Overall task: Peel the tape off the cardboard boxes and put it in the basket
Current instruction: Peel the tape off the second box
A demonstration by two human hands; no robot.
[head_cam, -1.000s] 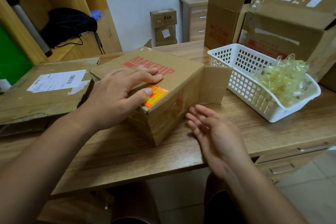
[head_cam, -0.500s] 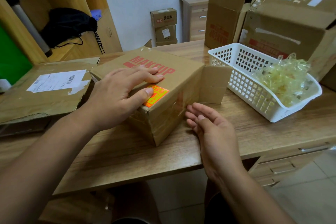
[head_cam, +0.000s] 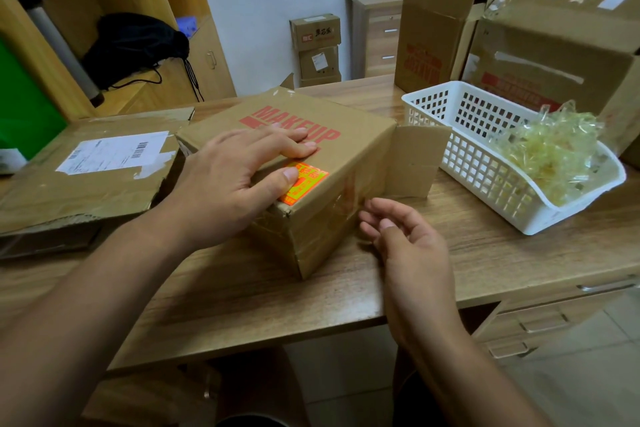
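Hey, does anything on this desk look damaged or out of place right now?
Yes. The MAKEUP box under the left hand has a crumpled, torn near corner, and one end flap stands open toward the basket. The flattened box on the left has a ragged torn front edge.

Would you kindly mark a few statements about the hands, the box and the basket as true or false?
1. The left hand lies flat on top of the box. True.
2. The basket is empty. False: it holds a heap of crumpled tape.
3. The right hand is reaching into the basket. False: it is beside the taped side of the box, fingers loosely curled.
4. The basket stands to the right of the box on the table. True.
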